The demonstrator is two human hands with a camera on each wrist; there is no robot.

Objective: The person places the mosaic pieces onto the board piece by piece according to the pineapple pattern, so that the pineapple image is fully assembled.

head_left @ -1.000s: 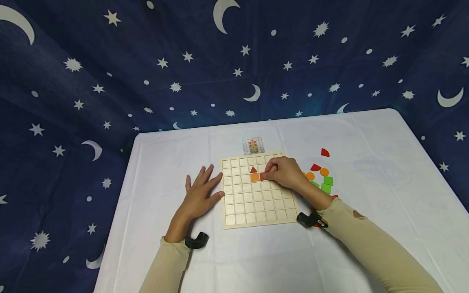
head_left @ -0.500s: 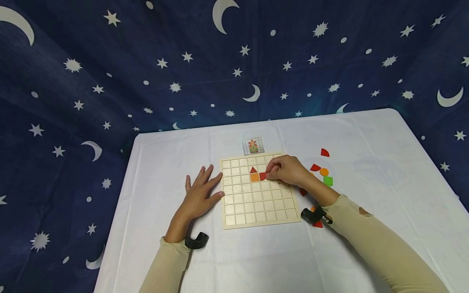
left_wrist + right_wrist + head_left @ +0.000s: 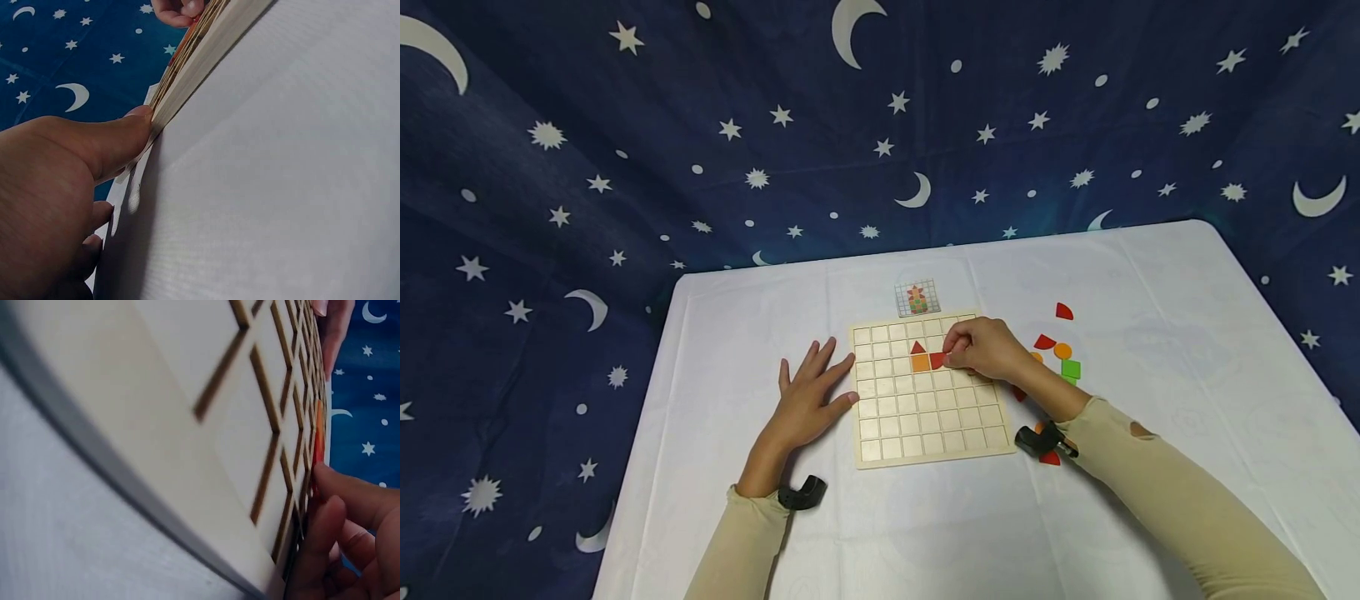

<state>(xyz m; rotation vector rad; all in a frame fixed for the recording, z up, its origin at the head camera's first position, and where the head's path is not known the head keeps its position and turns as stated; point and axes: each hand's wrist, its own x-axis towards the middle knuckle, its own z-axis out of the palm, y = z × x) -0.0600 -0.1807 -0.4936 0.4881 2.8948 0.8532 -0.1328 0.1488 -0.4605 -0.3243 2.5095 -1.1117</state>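
Note:
A wooden grid board (image 3: pixel 891 429) lies on the white table. On it sit an orange square tile (image 3: pixel 921 363) and, just above that, a small red triangle tile (image 3: pixel 917 347). My right hand (image 3: pixel 988 346) pinches a red tile (image 3: pixel 937 361) to the right of the orange square; its full shape is partly hidden by the fingertips. In the right wrist view, thumb and finger meet at the red tile (image 3: pixel 317 450), low against the board. With fingers spread, my left hand (image 3: pixel 808 400) touches the board's left edge; the left wrist view shows the thumb (image 3: pixel 122 137) against that edge.
A pattern card (image 3: pixel 917 298) with a coloured figure on a grid lies behind the board. Right of it are loose tiles: red quarter-circles (image 3: pixel 1064 312), orange discs (image 3: pixel 1063 351), green squares (image 3: pixel 1071 369). My right forearm covers some. A dark starry cloth (image 3: pixel 775 133) hangs behind.
My right hand has shifted slightly to the right, exposing more of the red tile beside the orange square. The left hand stays at the board's edge.

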